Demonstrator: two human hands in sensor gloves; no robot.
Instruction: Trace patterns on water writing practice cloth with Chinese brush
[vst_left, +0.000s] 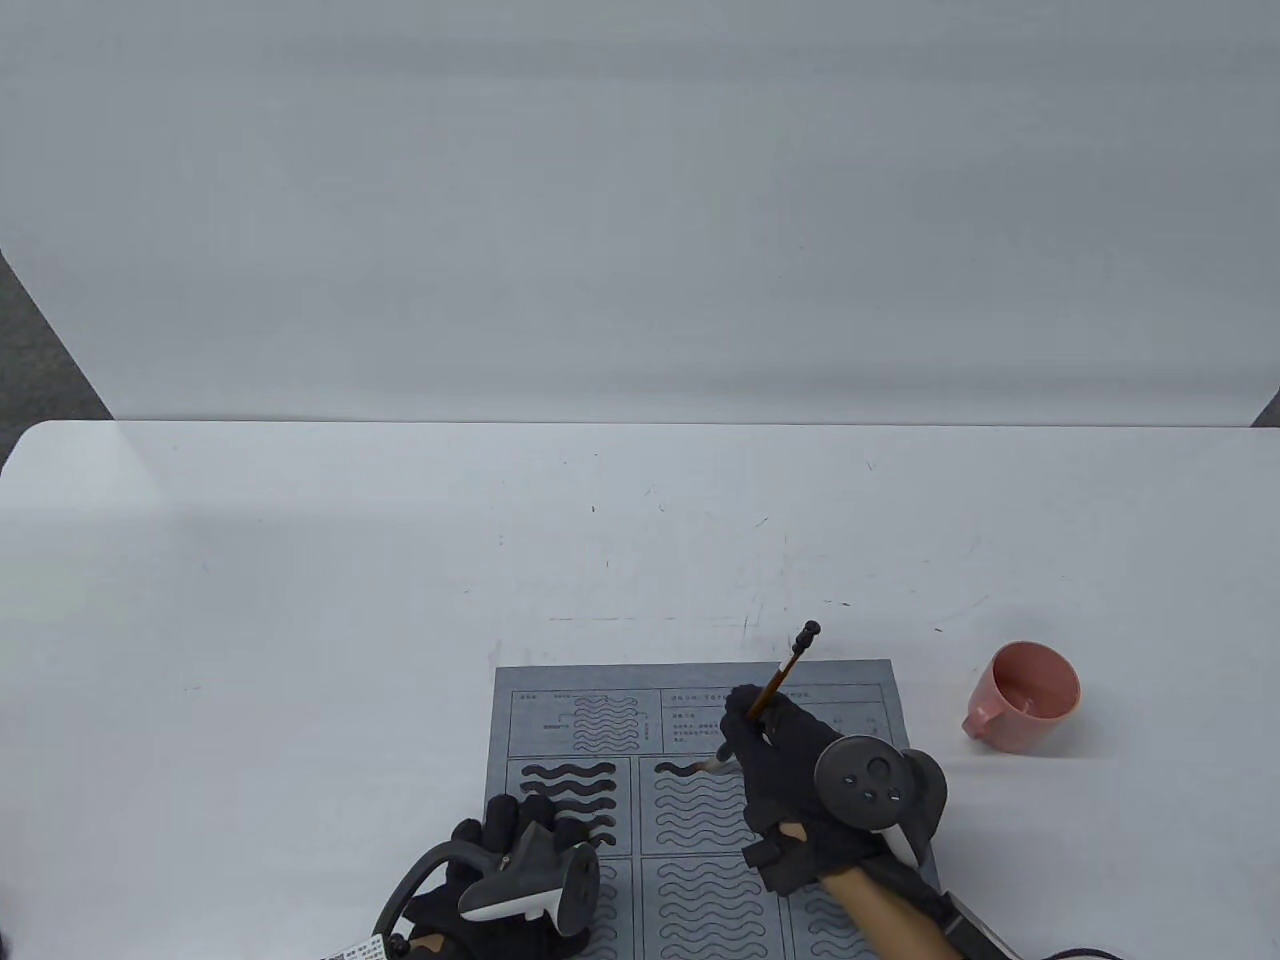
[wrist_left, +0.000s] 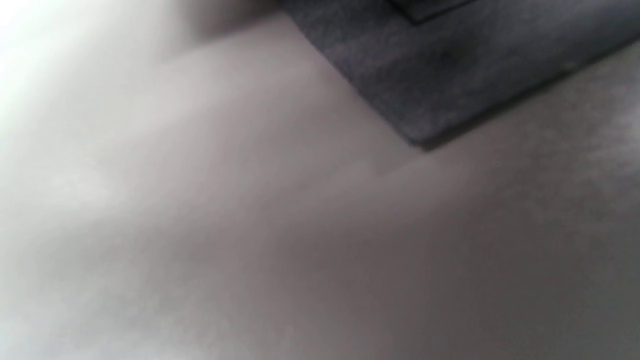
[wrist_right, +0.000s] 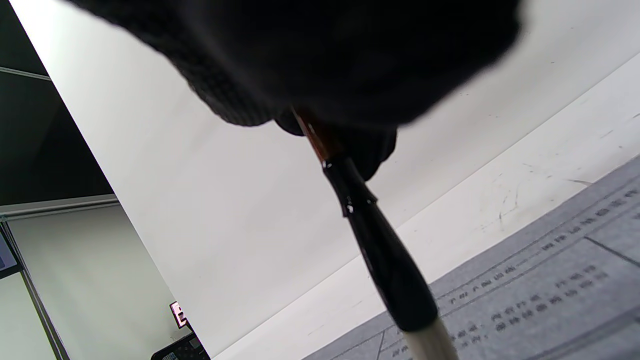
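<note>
Nearest you, your left hand lies on the lower left part of the water writing cloth, fingers laid out fairly straight over the left column of waves and gripping nothing; keep that flat pressure on, because it is what stops the sheet creeping on the white counter while you draw. The cloth sits at the near edge of the counter, in front of you. Your right hand pinches the Chinese brush on its brown shaft, handle leaning away from you and to the right, with the pale tuft touching down on the top wave of the middle panel, where a short dark wet stroke has begun. The left panel already has several dark filled waves, so the job looks to be in its early part. To trace well, I judge you should bring the shaft nearer upright, follow the printed outline rightward at an even pace, and steer from the wrist so the stroke width stays even. Further off to the right, well apart from the cloth, stands the pink mug; reload the tuft there once the line pales.
</note>
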